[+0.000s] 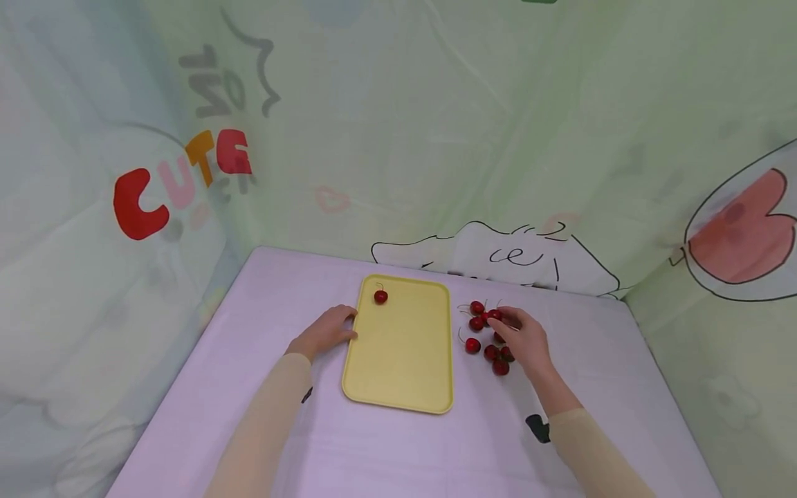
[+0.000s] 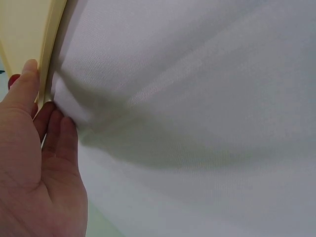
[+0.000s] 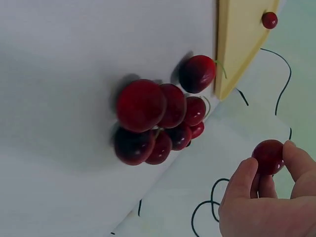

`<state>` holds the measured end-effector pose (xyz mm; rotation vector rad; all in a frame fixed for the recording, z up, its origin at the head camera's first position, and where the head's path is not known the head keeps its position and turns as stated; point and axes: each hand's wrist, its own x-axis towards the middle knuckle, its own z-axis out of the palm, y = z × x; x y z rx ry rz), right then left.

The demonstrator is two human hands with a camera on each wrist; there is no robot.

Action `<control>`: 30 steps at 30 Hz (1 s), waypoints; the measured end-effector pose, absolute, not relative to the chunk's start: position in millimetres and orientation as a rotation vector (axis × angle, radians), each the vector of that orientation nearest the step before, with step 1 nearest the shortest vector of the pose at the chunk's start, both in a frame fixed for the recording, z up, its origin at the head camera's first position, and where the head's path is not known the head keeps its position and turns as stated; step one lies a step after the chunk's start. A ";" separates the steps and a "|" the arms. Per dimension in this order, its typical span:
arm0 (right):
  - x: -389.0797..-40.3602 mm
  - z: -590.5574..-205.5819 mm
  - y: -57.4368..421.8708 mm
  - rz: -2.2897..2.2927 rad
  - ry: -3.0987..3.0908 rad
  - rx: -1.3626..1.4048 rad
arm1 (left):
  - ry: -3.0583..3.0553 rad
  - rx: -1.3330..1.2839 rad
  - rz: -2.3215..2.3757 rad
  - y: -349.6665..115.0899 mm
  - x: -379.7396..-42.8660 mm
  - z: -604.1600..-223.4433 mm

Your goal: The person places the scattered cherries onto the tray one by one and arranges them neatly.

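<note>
A yellow rectangular tray (image 1: 398, 353) lies on the table with one red cherry (image 1: 380, 297) near its far left corner. At the tray's left side, my left hand (image 1: 326, 328) holds the edge, thumb (image 2: 27, 84) against the rim and the other fingers lower down. My right hand (image 1: 526, 339) pinches a dark red cherry (image 3: 268, 157) between thumb and fingertips. In the right wrist view that cherry appears raised off the table. Several more cherries (image 3: 142, 105), some with green stems, lie loosely grouped right of the tray; my right hand partly covers them in the head view.
A pale lilac cloth covers the table (image 1: 398, 449). Printed fabric curtains (image 1: 398, 138) hang behind it and on both sides. One single cherry (image 1: 472, 345) lies between the tray's right edge and the group.
</note>
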<state>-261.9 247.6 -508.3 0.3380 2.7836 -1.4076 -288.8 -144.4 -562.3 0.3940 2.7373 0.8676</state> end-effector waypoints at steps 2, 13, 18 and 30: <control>-268.2 -508.9 243.3 -1.416 2.779 0.332 | 2.735 0.383 0.870 -144.3 -288.9 -561.3; -300.2 -517.8 212.7 -1.508 2.705 0.256 | 2.738 0.411 0.864 -145.3 -292.3 -559.2; -310.4 -522.7 196.7 -1.511 2.688 0.224 | 2.735 0.416 0.872 -145.5 -291.5 -558.4; -322.8 -532.3 155.8 -1.415 2.743 0.121 | 2.738 0.386 0.863 -145.3 -291.5 -564.7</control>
